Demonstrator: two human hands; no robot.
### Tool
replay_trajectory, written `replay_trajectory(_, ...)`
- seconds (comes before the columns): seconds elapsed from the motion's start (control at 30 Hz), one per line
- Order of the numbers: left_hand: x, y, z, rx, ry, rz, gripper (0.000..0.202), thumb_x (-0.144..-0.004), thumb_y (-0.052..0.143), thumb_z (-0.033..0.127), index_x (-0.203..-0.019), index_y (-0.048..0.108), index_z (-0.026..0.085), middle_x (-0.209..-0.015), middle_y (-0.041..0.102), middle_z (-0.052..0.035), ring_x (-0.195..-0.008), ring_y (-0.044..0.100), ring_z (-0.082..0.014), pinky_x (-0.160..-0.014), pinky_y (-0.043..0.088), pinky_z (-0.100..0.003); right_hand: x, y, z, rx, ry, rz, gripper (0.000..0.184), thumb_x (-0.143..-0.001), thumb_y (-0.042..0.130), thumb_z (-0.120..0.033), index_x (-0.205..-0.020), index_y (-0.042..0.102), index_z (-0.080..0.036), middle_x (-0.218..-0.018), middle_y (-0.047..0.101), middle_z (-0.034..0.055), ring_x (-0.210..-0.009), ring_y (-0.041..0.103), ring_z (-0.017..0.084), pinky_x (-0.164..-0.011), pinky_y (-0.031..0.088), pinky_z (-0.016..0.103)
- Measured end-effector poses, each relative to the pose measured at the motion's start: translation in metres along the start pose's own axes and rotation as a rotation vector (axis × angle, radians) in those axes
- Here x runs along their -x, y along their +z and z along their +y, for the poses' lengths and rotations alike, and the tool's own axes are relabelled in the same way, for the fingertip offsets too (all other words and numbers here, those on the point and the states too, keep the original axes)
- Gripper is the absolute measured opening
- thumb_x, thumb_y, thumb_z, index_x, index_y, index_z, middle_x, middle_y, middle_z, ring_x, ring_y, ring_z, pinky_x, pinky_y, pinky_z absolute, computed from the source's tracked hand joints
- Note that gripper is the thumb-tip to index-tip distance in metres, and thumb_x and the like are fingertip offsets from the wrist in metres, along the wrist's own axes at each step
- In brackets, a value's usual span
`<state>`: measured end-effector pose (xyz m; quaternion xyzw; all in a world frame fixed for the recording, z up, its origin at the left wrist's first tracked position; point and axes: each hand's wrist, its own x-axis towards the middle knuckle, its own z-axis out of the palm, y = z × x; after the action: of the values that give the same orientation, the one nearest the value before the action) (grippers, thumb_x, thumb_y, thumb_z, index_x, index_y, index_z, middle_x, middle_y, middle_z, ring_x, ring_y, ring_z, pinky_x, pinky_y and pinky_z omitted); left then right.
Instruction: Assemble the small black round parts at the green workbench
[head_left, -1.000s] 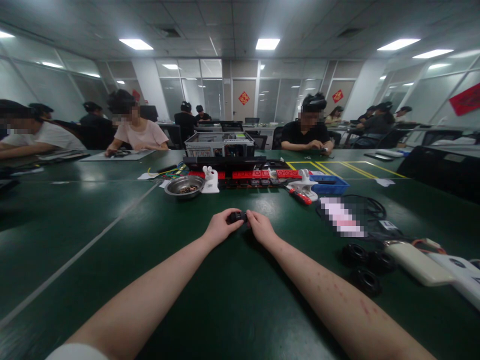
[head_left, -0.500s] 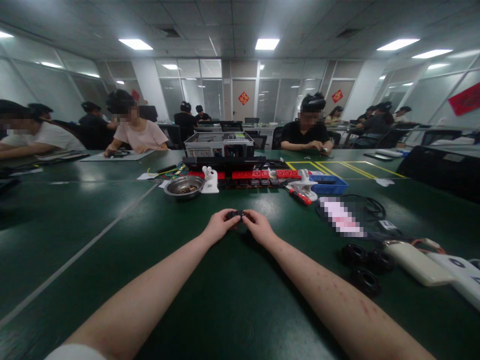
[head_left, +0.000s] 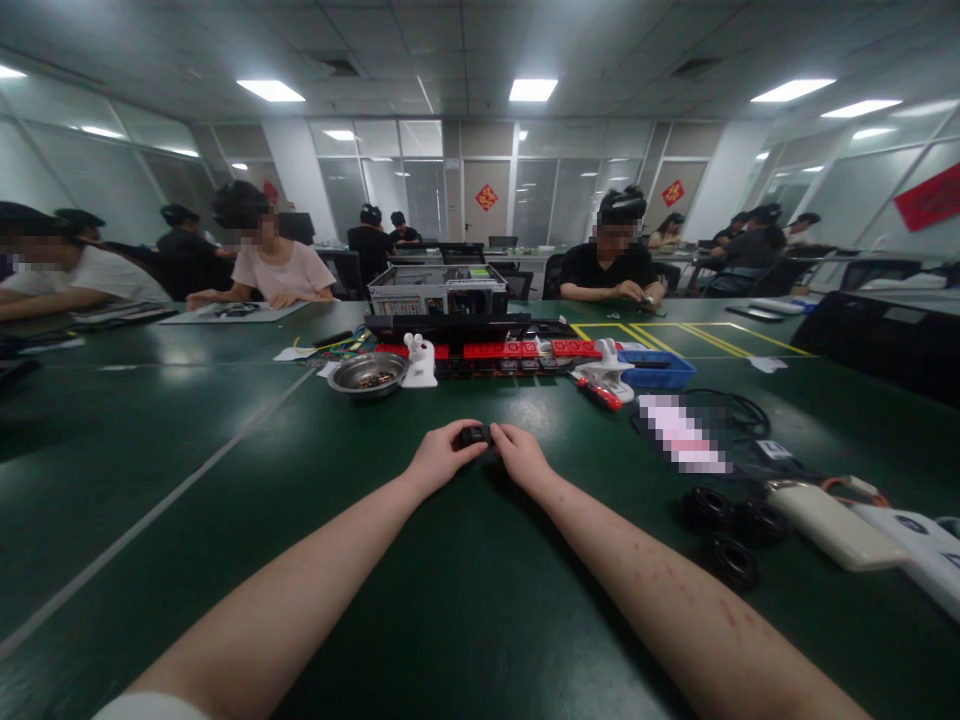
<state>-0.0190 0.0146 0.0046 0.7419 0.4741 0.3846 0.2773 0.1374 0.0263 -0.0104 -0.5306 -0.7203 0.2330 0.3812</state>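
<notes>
A small dark block (head_left: pixel 473 435), black and too small to identify, is between my two hands over the middle of the green table (head_left: pixel 465 580). My left hand (head_left: pixel 442 455) grips it from the left, thumb in front and fingers behind. From the other side, my right hand (head_left: pixel 519 455) has its thumb and fingertips closed at the block's right end, partly hiding that end. Beyond my hands stand a metal bowl (head_left: pixel 352 380) with small brass-coloured pieces and a row of red-and-black parts (head_left: pixel 499 350).
White stands (head_left: pixel 420 362) flank the row, with red-handled pliers (head_left: pixel 600 392) and a blue bin (head_left: pixel 660 370) at its right. Several black rings (head_left: pixel 729 562), a cream power bank (head_left: pixel 836 525) and cables lie by my right forearm. An open computer case (head_left: pixel 439 292) stands behind; co-workers sit across.
The black block has turned between my fingers, so a broader face shows. My right fingertips have shifted slightly right, towards its end. Both forearms stay nearly in place.
</notes>
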Motion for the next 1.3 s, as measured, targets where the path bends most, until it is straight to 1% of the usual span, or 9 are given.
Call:
replay_trajectory(0.2, -0.004, 0.001, -0.006, 0.186, -0.117, -0.015, 0.044, -0.068, 0.051, 0.044, -0.100, 0.053, 0.014, -0.080, 0.062, -0.0066, -0.066, 0.059, -0.0162, -0.061, 0.047, -0.029, 0.001, 0.001, -0.002, -0.146, -0.113, -0.015, 0.020, -0.077, 0.042, -0.028, -0.087, 0.056, -0.017, -0.076, 0.058, 0.0023, -0.071, 0.051, 0.013, -0.065, 0.038, 0.024)
replay_trajectory(0.33, -0.003, -0.001, -0.004, 0.112, -0.069, 0.057, 0.039, -0.067, 0.052, 0.041, -0.096, 0.055, 0.015, -0.081, 0.062, -0.0052, -0.070, 0.059, -0.0162, -0.065, 0.047, -0.028, 0.002, 0.002, -0.003, -0.209, -0.127, -0.022, 0.025, -0.078, 0.041, -0.029, -0.098, 0.052, -0.017, -0.078, 0.057, 0.0018, -0.072, 0.052, 0.013, -0.067, 0.038, 0.025)
replay_trajectory(0.43, -0.001, -0.002, 0.001, 0.048, -0.001, 0.074, 0.035, -0.067, 0.054, 0.036, -0.096, 0.056, 0.018, -0.089, 0.061, -0.0042, -0.078, 0.057, -0.0160, -0.071, 0.045, -0.028, 0.002, 0.003, -0.001, -0.222, -0.087, 0.003, 0.030, -0.082, 0.031, -0.037, -0.094, 0.052, -0.018, -0.067, 0.054, -0.0006, -0.066, 0.051, 0.012, -0.062, 0.038, 0.024)
replay_trajectory(0.57, 0.002, -0.002, 0.006, -0.024, 0.044, 0.039, 0.035, -0.066, 0.056, 0.031, -0.099, 0.055, 0.021, -0.097, 0.060, -0.0030, -0.085, 0.056, -0.0163, -0.075, 0.044, -0.027, 0.002, 0.003, 0.001, -0.131, -0.019, 0.001, 0.043, -0.083, 0.024, -0.045, -0.065, 0.051, -0.017, -0.057, 0.050, -0.0011, -0.057, 0.047, 0.011, -0.055, 0.034, 0.023)
replay_trajectory(0.73, 0.002, -0.002, 0.005, -0.046, 0.067, 0.000, 0.037, -0.066, 0.055, 0.031, -0.102, 0.054, 0.023, -0.100, 0.059, -0.0022, -0.089, 0.054, -0.0166, -0.078, 0.043, -0.028, 0.000, 0.002, 0.002, -0.057, -0.008, -0.040, 0.043, -0.081, 0.028, -0.047, -0.059, 0.049, -0.017, -0.054, 0.049, -0.0013, -0.052, 0.045, 0.011, -0.050, 0.031, 0.022)
replay_trajectory(0.93, -0.004, 0.002, -0.008, 0.100, -0.034, -0.001, 0.038, -0.068, 0.053, 0.039, -0.100, 0.055, 0.018, -0.094, 0.061, -0.0054, -0.082, 0.057, -0.0172, -0.073, 0.045, -0.030, 0.000, 0.003, 0.003, -0.143, -0.077, -0.032, 0.024, -0.078, 0.041, -0.034, -0.081, 0.056, -0.016, -0.069, 0.056, 0.0012, -0.064, 0.050, 0.012, -0.059, 0.037, 0.023)
replay_trajectory(1.07, -0.008, 0.003, -0.014, 0.221, -0.110, -0.006, 0.040, -0.068, 0.052, 0.041, -0.099, 0.054, 0.014, -0.086, 0.062, -0.0070, -0.071, 0.059, -0.0163, -0.065, 0.047, -0.030, 0.002, 0.002, -0.001, -0.196, -0.137, -0.061, 0.029, -0.073, 0.048, -0.027, -0.101, 0.052, -0.017, -0.081, 0.058, 0.0024, -0.070, 0.051, 0.012, -0.065, 0.039, 0.025)
replay_trajectory(1.2, -0.004, 0.001, -0.007, 0.050, -0.013, 0.057, 0.034, -0.067, 0.054, 0.035, -0.098, 0.056, 0.019, -0.093, 0.061, -0.0047, -0.084, 0.056, -0.0169, -0.075, 0.044, -0.029, 0.003, 0.003, -0.001, -0.210, -0.099, -0.038, 0.031, -0.077, 0.042, -0.034, -0.103, 0.050, -0.018, -0.079, 0.057, 0.0018, -0.070, 0.051, 0.013, -0.065, 0.039, 0.025)
replay_trajectory(1.3, -0.001, 0.000, -0.001, -0.037, 0.043, 0.059, 0.033, -0.067, 0.055, 0.031, -0.098, 0.056, 0.022, -0.096, 0.060, -0.0023, -0.088, 0.055, -0.0165, -0.079, 0.042, -0.029, 0.001, 0.004, 0.001, -0.157, -0.031, 0.010, 0.031, -0.081, 0.032, -0.039, -0.089, 0.054, -0.018, -0.068, 0.054, 0.0001, -0.064, 0.050, 0.012, -0.061, 0.037, 0.024)
